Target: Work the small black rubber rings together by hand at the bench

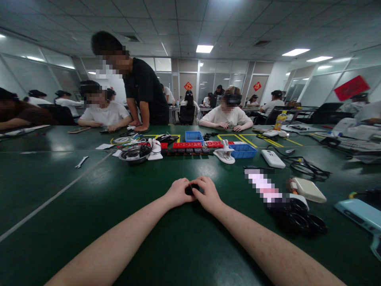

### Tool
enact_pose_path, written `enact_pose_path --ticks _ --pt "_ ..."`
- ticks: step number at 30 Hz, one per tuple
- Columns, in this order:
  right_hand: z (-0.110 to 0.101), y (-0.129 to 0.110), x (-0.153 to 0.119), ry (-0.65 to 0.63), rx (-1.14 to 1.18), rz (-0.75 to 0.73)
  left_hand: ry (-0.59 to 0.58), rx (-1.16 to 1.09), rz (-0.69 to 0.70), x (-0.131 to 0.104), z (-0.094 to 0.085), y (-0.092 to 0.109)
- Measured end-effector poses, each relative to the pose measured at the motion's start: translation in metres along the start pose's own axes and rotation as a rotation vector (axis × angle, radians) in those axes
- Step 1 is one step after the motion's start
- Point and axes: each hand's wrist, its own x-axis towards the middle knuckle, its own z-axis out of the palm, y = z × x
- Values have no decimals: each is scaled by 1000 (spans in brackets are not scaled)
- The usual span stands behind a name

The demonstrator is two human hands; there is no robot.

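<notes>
Both of my hands meet over the green table (143,234), straight in front of me. Between them is a small dark object (192,189), mostly covered by my fingers, so its kind does not show. My left hand (179,192) closes on its left side, thumb and fingers curled. From the right, my right hand (207,193) grips the same object, its thumb pressed against the near side. The hands touch or nearly touch at the fingertips.
Ahead lie red-and-black power strips (190,147), blue bins (242,150), a white clamp (225,152) and a cable coil (135,153). A wrench (81,162) is at left. At right are a white power bank (273,159), black rings (299,218) and cables. Co-workers sit opposite; one stands.
</notes>
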Motion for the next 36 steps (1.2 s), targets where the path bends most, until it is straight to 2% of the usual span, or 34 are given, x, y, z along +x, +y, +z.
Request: enact_pose_path --ticks 5,9,15,17,20,24,31,36 --pt "0 -2 0 -46 77 -132 -88 -50 71 3 -3 -7" --pt "1 -4 -1 -75 67 -166 -104 -51 75 4 -2 -8" --pt "0 -4 -3 -5 120 -187 -104 -46 90 3 1 -9" --pt "0 -2 -3 57 132 -164 -95 -49 96 1 -1 -7" --pt "3 2 -2 113 84 -50 -63 -52 73 -3 -3 -1" --pt "9 6 0 53 -52 94 -30 -20 29 -6 -4 7" --pt "11 5 2 18 -141 110 4 116 -21 -5 1 9" --pt "7 1 1 22 -114 69 29 54 26 -4 4 5"
